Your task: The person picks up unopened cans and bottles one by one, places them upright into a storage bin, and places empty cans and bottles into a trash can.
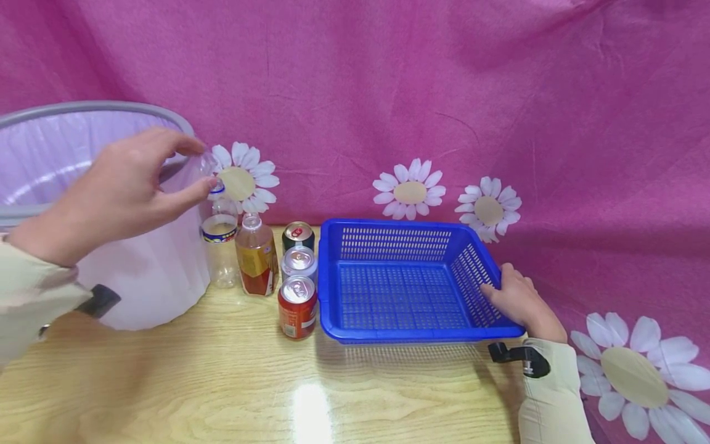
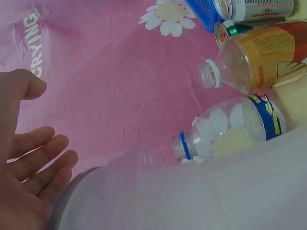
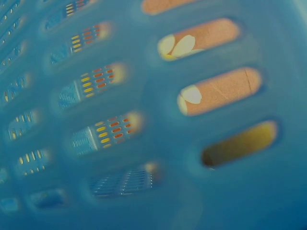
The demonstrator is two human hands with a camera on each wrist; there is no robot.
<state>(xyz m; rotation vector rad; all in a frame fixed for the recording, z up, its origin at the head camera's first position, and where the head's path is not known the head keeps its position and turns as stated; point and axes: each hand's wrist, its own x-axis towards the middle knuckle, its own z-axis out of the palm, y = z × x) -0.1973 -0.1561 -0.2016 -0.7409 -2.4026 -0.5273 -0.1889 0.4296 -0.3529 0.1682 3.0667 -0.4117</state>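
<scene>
My left hand hovers at the bin's rim, thumb and fingers spread apart and holding nothing. In the left wrist view its relaxed fingers are apart from the bottles. Nearest to it stands a clear, empty-looking plastic bottle with a blue label band and no cap. Beside that is a capless bottle with a yellow label. My right hand grips the right rim of a blue plastic basket, thumb on the inner side. The basket looks slightly raised or tilted; nothing lies in it. Its slotted wall fills the right wrist view.
A white bin with a purple liner and grey rim stands at the left. A red can, a silver-topped can and a dark can line the basket's left side. A pink flowered cloth hangs behind the wooden table.
</scene>
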